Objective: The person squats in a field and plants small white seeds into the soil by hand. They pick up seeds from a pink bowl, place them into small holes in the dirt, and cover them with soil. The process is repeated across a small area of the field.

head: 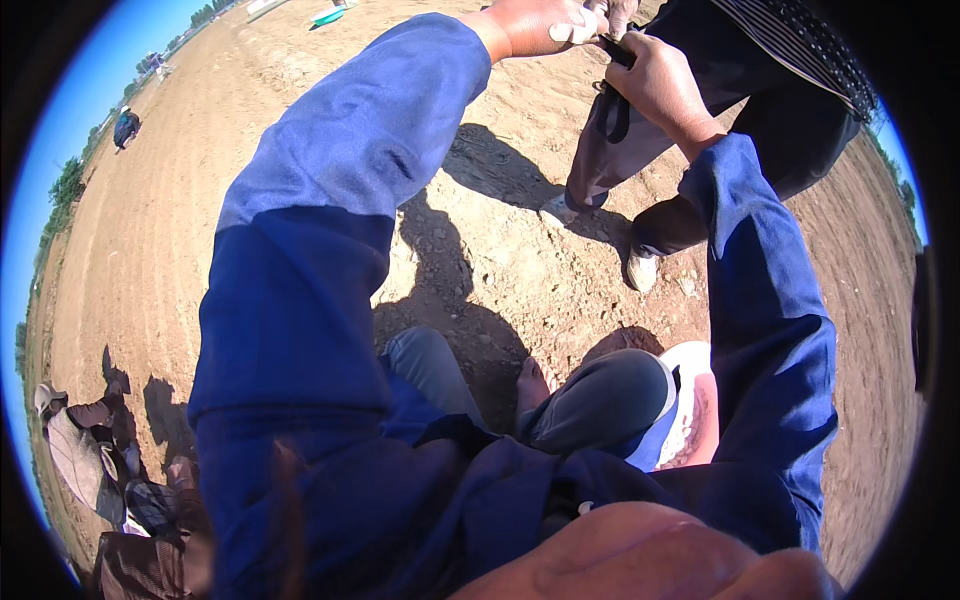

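Note:
At the top edge, my left hand (pixel 536 28) has a white wrap on a finger and is partly cut off by the frame. Its fingertips meet the end of a black strap (pixel 618 112) and another person's hand (pixel 619 13), so their grip is unclear. My right hand (pixel 661 79) pinches this strap between thumb and fingers, and a loop of it hangs below. Just behind the strap are the dark trousers (pixel 622 154) of the person standing in front of me.
Dry, bare soil (pixel 517 262) lies between my knees and that person's light shoes (pixel 642 270). A white and pink rounded object (pixel 694 405) sits beside my knee. People (pixel 82 450) are low at the left; another person (pixel 126 129) crouches farther off. A turquoise container (pixel 328 15) lies far back.

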